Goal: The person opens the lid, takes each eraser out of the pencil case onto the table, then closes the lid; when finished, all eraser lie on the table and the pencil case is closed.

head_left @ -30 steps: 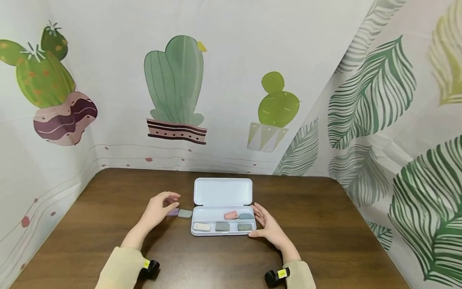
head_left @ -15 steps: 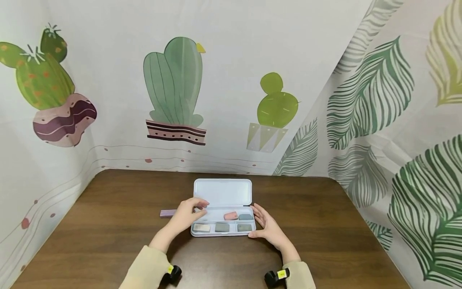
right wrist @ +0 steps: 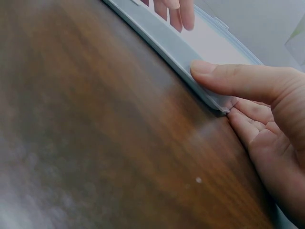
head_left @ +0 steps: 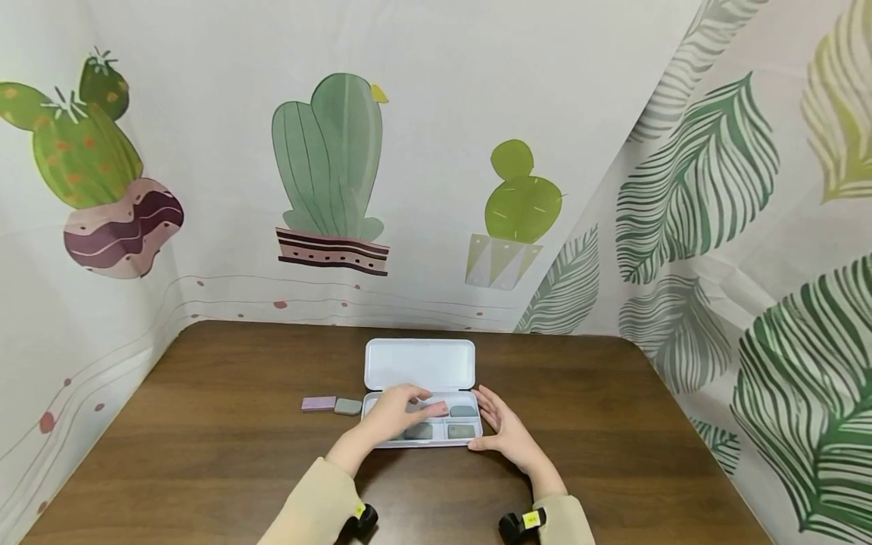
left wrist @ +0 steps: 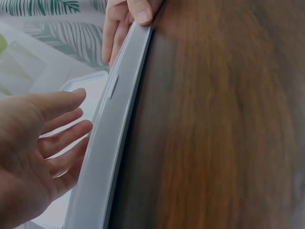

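A pale blue hinged pencil case (head_left: pixel 419 364) lies with its lid up on the table, its lower part split into compartments. My left hand (head_left: pixel 390 415) hovers over its left half, fingers loosely spread with nothing between them, fingertips right at a pink eraser (head_left: pixel 436 409). That hand hides the left compartments. Beside the pink one lies a blue-grey oval eraser (head_left: pixel 464 411). In front are a dark grey eraser (head_left: pixel 418 431) and another grey-green eraser (head_left: pixel 461 431). My right hand (head_left: pixel 506 428) holds the case's right end, thumb (right wrist: pixel 205 67) on its front edge and fingers round the corner.
Left of the case, a purple block (head_left: pixel 319 404) and a grey rounded eraser (head_left: pixel 348 407) lie end to end on the brown wooden table (head_left: pixel 204 424). A printed cloth (head_left: pixel 436 151) hangs behind the table and along its sides.
My left hand has moved right, from above the purple block and grey eraser to over the case beside the pink eraser. My right hand stays at the case's right end.
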`<state>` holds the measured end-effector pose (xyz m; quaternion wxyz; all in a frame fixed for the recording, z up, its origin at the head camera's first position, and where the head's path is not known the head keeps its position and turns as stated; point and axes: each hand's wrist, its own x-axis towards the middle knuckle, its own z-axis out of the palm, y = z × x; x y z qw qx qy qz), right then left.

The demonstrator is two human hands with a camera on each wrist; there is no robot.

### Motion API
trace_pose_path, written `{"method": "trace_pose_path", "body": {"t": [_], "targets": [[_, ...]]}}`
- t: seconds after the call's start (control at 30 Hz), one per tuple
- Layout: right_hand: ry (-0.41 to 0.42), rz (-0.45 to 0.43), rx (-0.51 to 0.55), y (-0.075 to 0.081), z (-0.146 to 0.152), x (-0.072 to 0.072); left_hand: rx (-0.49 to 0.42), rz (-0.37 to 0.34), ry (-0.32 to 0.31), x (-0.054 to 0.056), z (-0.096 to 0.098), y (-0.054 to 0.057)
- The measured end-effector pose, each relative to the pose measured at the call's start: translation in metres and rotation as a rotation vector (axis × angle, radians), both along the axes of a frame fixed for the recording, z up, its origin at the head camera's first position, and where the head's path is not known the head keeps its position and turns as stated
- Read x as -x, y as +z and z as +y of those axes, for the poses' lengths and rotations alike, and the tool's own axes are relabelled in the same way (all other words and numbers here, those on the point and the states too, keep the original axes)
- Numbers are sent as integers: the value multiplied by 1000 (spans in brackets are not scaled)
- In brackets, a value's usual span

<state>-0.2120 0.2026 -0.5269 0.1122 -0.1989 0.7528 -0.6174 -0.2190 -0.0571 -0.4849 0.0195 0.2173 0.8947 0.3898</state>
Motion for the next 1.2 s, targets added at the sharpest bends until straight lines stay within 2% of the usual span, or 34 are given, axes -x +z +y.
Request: {"method": "trace_pose_path", "body": {"t": [0.4,0.77,1.2], "targets": [[-16,-17,-12,0,0,0,73,73,-81,-3,10,0],[-8,-6,-4,-2,0,2,148,117,-82,0,14,-6],[-7,-5,-6,-1,0,1,99,94,-53,-3,17,-7]]}}
